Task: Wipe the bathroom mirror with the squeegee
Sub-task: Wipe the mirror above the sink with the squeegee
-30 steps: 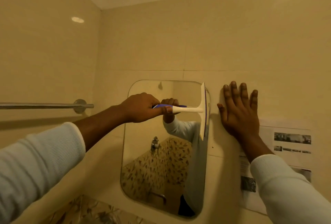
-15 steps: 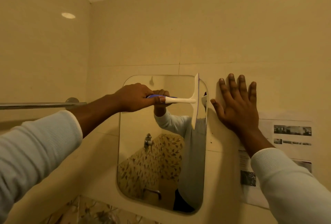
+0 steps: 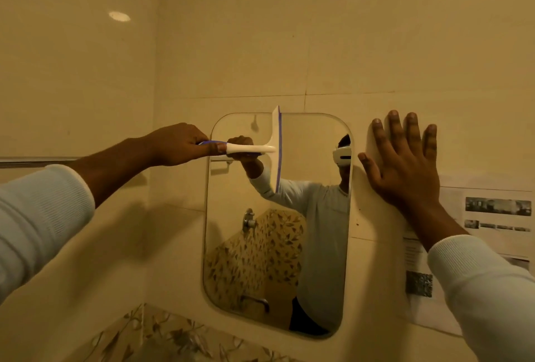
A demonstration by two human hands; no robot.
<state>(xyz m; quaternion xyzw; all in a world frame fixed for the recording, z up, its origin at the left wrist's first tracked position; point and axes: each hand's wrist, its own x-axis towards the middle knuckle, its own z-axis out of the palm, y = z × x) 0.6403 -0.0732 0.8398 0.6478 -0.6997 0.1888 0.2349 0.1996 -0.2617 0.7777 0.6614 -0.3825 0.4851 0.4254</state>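
Gripping: we have our left hand (image 3: pixel 176 144) clenched around the purple end of the white plastic squeegee (image 3: pixel 262 148), thumb on top and the handle running level toward the glass.
Blade: the long white head stands upright with its purple rubber edge facing right, set against the upper middle of the rounded rectangular frameless wall mirror (image 3: pixel 278 245); its top tip pokes just above the mirror's upper edge.
Other hand: our right hand (image 3: pixel 402 167) holds nothing; it lies flat, fingers spread, on the cream tiled wall (image 3: pixel 318 43) just beside the mirror's right edge, bracing us.
Around: a printed paper sheet (image 3: pixel 492 222) is stuck to the wall to the right of that hand, and a chrome towel bar (image 3: pixel 37 161) crosses the left wall behind our left forearm.
Done: we cannot read any streaks, droplets or foam on the glass in this dim yellow light, so we cannot tell which strips are already wiped.
Left: judging by the blade's place, it spans only the upper band, so we judge the whole lower half remains for further passes.
Next: we would keep the rubber edge pressed flat along its full length and overlap each pass, so no thin line is missed.
Risk: if the blade tilts, one end could lift off the glass.
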